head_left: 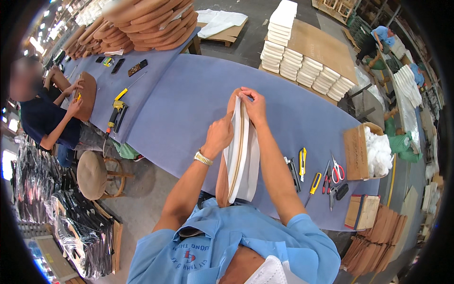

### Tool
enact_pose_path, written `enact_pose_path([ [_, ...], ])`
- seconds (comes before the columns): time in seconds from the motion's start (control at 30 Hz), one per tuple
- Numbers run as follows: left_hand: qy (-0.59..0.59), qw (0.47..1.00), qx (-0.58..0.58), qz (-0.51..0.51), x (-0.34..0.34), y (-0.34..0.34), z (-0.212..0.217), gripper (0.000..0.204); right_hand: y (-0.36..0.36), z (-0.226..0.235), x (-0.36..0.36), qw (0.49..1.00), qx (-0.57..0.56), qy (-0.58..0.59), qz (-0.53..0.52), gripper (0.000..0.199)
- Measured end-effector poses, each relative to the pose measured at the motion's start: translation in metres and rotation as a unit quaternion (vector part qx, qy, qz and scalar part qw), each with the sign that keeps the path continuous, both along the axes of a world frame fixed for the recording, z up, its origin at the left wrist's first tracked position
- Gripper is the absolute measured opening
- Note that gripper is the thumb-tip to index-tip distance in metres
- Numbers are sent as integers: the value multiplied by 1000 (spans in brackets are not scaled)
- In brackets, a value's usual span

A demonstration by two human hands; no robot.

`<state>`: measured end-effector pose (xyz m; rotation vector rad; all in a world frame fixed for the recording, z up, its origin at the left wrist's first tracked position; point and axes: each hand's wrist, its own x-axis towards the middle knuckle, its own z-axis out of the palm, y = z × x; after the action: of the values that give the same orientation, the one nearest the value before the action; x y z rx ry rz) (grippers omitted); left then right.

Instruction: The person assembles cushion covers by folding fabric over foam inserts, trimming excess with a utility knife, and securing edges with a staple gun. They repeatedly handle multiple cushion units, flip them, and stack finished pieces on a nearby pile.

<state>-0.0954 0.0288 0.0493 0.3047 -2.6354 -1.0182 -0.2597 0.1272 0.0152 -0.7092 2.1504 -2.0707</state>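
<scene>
A long, narrow brown fabric cover [221, 184] with white edges stands between my forearms, its near end against my shirt. A brown zip-like strip [239, 150] runs down its length between the white bands. At the far end, my right hand [254, 105] pinches the cover's tip between thumb and fingers. Lower on its left side, my left hand [220, 134] has its fingers curled against the brown fabric, with a metal watch [203, 158] on the wrist. The fingertips of the left hand are partly hidden.
Right of my arm lie a yellow utility knife [302, 163], a screwdriver [315, 183] and red-handled scissors [337, 171], near a cardboard box [357, 154] of white stuffing. At left, a co-worker [49, 113] handles a brown panel near a nail gun [115, 116]. Brown cushions [156, 23] are piled behind.
</scene>
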Motion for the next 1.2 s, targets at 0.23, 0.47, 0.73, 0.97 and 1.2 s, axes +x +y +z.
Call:
enact_pose_path([
  [0.23, -35, 999, 29, 5, -12, -33, -3, 37, -20, -22, -2, 999, 47, 15, -1, 29],
  [0.47, -33, 997, 70, 31, -37, -52, -6, 23, -24, 2, -15, 973, 211, 89, -32, 14],
  [0.73, -41, 995, 89, 0, -46, -52, 2, 14, -41, 37, -3, 887, 455, 23, -67, 47],
  [0.97, 15, 996, 88, -4, -42, -48, -1, 17, -43, 33, -5, 894, 439, 5, -89, 42],
  [1.2, 6, 992, 107, -70, -48, -59, 0, 27, -44, 6, -8, 949, 283, 15, -140, 36],
])
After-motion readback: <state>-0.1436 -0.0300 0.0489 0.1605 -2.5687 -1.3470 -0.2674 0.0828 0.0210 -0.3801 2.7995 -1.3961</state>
